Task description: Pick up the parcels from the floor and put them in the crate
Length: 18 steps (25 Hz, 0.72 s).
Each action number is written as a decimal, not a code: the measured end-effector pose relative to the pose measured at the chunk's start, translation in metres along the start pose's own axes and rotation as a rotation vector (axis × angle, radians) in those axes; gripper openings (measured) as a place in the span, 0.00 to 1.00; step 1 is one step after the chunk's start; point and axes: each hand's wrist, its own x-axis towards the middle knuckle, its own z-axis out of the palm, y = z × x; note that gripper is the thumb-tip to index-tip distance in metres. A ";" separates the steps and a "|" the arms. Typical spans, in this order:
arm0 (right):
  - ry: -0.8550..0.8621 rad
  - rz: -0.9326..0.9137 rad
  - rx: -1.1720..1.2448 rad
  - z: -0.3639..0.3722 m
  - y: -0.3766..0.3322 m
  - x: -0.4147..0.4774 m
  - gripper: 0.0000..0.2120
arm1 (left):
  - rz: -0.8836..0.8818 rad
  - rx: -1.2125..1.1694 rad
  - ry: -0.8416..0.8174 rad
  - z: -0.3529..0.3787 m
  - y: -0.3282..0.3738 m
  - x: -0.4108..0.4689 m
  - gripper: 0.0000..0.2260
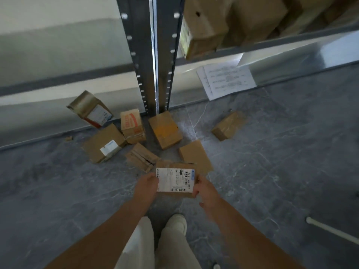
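I hold a small cardboard parcel with a white shipping label (175, 179) above the floor. My left hand (146, 186) grips its left side and my right hand (204, 189) grips its right side. Several more brown parcels lie on the grey floor ahead: one with a white label (104, 143), one with red print (132, 126), one with an orange patch (165, 130), a plain one (195, 155), a taped one (140, 157), and one apart to the right (227, 126). Another (90, 108) leans against the shelf base. No crate is in view.
A dark metal shelf upright (153, 55) stands straight ahead with cardboard boxes (213, 26) on the shelf at the upper right. Printed sheets (227, 78) lean on the bottom shelf. A white rod (332, 231) lies at the right. My legs and shoe (175, 224) are below.
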 end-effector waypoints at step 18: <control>0.081 -0.944 0.040 -0.156 -0.208 -0.492 0.16 | 0.600 -0.470 -0.184 -0.179 0.297 -0.430 0.15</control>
